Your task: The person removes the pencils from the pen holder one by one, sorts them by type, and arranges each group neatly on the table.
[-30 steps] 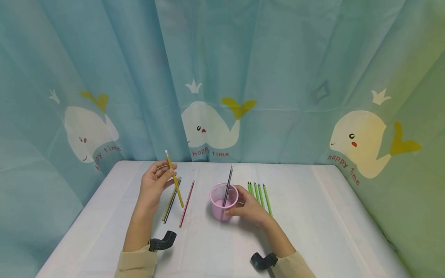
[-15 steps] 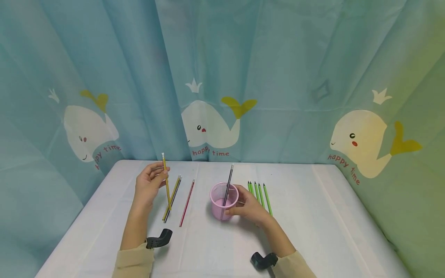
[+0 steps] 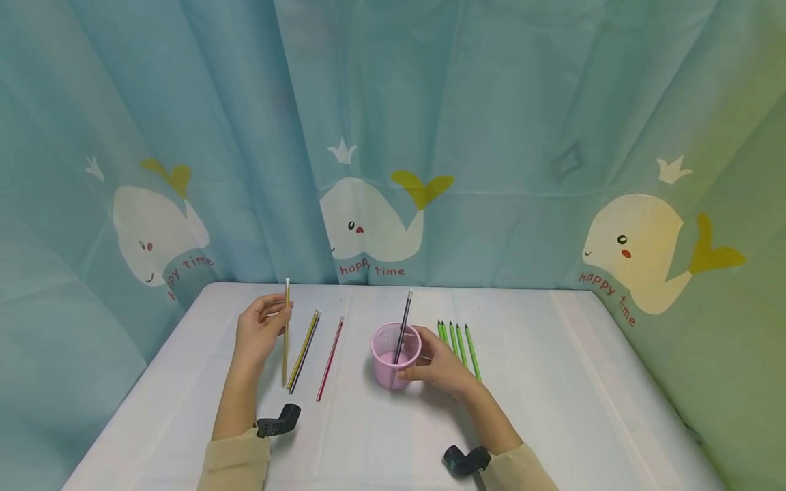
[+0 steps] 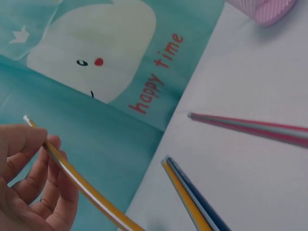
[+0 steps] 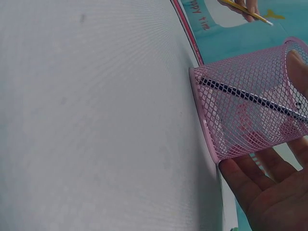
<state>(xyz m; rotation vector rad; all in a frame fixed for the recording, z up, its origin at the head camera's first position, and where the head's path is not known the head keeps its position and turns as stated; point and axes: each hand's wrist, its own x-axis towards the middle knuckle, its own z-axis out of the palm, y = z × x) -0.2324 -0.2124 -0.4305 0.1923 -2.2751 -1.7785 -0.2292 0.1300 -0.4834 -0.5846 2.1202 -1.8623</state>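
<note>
My left hand [image 3: 260,332] pinches a yellow pencil [image 3: 285,351] between thumb and fingers near its white-tipped upper end. In the left wrist view this pencil [image 4: 89,190] slants down from the fingertips. Just right of it on the table lie a second yellow pencil [image 3: 302,351] and a dark pencil [image 3: 305,361], side by side. My right hand [image 3: 443,365] grips the pink mesh pen cup [image 3: 385,375], which stands upright. One dark pencil [image 3: 402,327] leans inside the cup; the right wrist view shows it through the mesh [image 5: 240,120].
A red pencil [image 3: 330,358] lies between the left-hand pencils and the cup. Several green pencils [image 3: 469,351] lie right of the cup, partly behind the right hand. The white table [image 3: 583,395] ends at a blue-green curtain [image 3: 510,239] with whale prints.
My left hand has moved left and slightly down with the yellow pencil, which has turned from slanted to nearly straight up and down in the head view. The right hand and cup stay put.
</note>
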